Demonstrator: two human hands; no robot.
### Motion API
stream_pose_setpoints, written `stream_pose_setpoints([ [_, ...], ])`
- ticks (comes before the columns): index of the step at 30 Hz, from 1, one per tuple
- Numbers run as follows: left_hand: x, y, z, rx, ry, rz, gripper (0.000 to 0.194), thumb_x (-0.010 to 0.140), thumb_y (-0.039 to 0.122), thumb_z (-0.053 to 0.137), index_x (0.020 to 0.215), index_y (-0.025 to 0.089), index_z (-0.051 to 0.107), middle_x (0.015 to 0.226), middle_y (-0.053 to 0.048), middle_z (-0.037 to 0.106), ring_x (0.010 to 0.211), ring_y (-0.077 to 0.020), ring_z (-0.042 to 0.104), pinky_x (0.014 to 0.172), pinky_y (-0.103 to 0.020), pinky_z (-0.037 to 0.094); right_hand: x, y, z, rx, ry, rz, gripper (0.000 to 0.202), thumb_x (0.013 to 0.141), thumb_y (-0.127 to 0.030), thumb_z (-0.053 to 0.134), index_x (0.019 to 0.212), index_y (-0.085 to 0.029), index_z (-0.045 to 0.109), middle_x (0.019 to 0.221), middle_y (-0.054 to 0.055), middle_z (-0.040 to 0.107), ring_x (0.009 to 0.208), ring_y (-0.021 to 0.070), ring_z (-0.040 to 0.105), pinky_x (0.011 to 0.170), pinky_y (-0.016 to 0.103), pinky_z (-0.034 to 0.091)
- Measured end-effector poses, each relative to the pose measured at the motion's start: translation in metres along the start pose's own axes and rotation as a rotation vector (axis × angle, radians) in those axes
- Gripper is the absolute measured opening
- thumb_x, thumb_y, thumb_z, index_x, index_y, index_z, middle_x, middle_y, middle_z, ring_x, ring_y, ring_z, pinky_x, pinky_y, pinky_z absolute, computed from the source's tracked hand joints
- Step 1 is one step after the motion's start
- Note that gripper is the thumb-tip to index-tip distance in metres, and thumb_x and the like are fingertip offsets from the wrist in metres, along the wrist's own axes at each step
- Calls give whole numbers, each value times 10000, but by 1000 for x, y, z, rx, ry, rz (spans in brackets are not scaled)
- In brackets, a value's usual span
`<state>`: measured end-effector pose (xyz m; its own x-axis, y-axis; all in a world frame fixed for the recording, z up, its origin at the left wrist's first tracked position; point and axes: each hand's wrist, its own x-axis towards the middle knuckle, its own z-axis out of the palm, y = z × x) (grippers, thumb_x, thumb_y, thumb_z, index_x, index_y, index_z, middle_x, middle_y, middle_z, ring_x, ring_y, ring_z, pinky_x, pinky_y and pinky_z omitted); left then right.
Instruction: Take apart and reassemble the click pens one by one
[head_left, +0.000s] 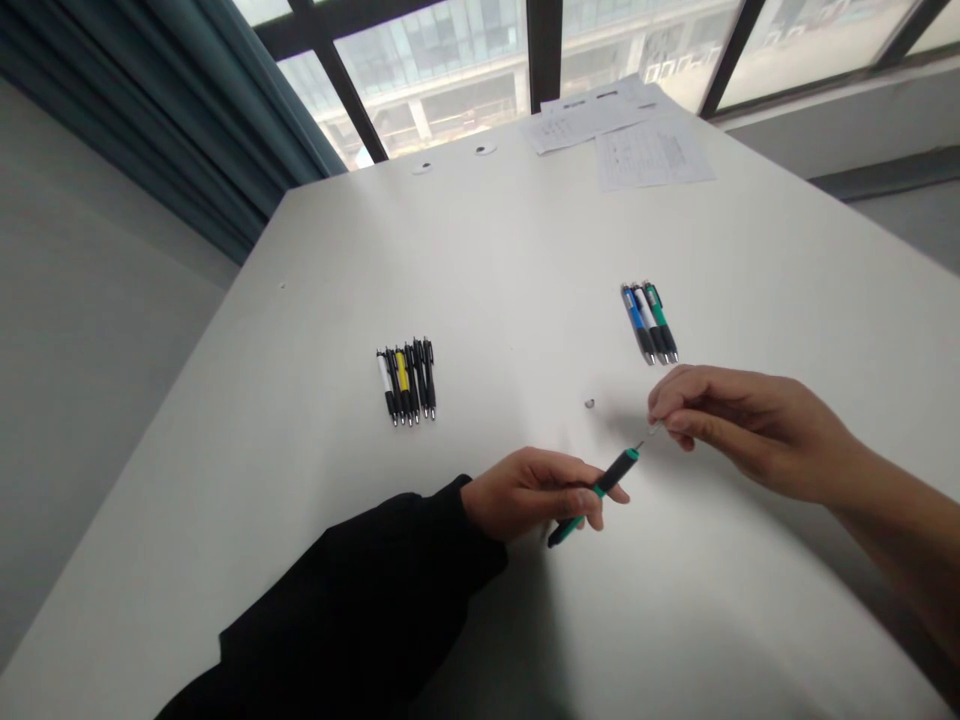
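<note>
The green-and-black pen (619,467) is the landmark. The left hand (529,490) holds it over the bench (495,260), grip closed around the barrel between thumb and fingers. Its long axis slants away and rightward, the thin bare point facing the right hand (727,425), which is nearer that end. The right grip pinches a small pale piece (652,429) just beyond the point; contact cannot be determined. Barrel: slender, green, with a dark matte section. A small shiny piece (589,403) lies beyond the pen on the smooth white bench.
</note>
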<state>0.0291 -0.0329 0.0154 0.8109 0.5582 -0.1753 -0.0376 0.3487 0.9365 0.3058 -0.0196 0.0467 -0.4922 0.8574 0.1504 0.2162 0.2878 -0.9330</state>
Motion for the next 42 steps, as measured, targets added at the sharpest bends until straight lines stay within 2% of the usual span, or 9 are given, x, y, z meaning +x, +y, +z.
stream_pose_setpoints([
  [16,1,3,0,86,14,-19,431,891,450,670,1081,74,758,817,-97,670,675,-143,539,673,-295,431,-2,-5,-2,-44,31,-15,71,965,-274,595,989,-267,662,863,52,644,687,181,595,592,328,524],
  [24,2,4,1,82,32,-34,417,890,432,677,1089,75,758,803,-90,670,661,-135,520,654,-286,422,-1,-7,-2,-149,-23,-53,83,967,-232,576,973,-273,648,851,33,634,696,177,598,613,331,496],
  [30,2,1,0,62,33,-37,441,877,448,688,1105,76,756,812,-97,670,674,-142,528,664,-290,428,1,-9,-2,-72,42,-35,70,963,-258,587,959,-274,655,853,41,638,690,184,601,604,336,502],
  [37,1,1,-1,84,30,-48,463,888,463,670,1151,89,742,803,-93,675,665,-139,521,660,-288,429,-1,-9,-2,-169,-37,-62,84,963,-254,585,924,-262,659,830,41,642,725,195,610,649,349,487],
  [42,2,4,2,122,35,-40,484,876,503,669,1116,92,757,782,-91,678,673,-147,533,663,-289,438,2,-10,1,-169,-80,-51,78,959,-259,596,946,-249,672,840,35,661,705,175,610,619,310,472],
])
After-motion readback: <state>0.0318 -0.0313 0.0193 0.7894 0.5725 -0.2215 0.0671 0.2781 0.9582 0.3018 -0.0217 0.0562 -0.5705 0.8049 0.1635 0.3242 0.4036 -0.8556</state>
